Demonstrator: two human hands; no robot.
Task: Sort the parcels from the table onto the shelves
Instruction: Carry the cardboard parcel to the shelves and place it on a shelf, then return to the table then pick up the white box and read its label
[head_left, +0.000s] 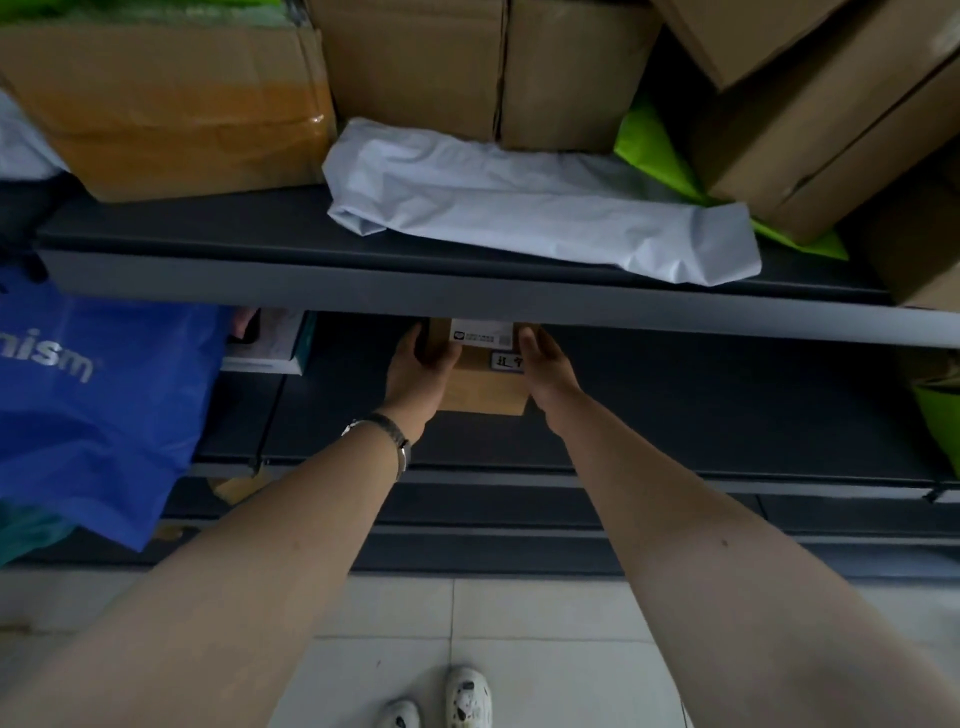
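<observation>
A small brown cardboard parcel (485, 382) with white labels rests on the dark lower shelf (701, 410), partly hidden under the front edge of the upper shelf (467, 296). My left hand (418, 371) grips its left side and my right hand (545, 364) presses against its right side. Both arms reach forward into the shelf bay. A watch sits on my left wrist.
The upper shelf carries a white plastic mailer (519, 202), several cardboard boxes (171, 114) and a green bag (670, 161). A blue bag (98, 410) hangs at the left beside a white box (275, 343). Another green bag (937, 421) lies at the right. Tiled floor below.
</observation>
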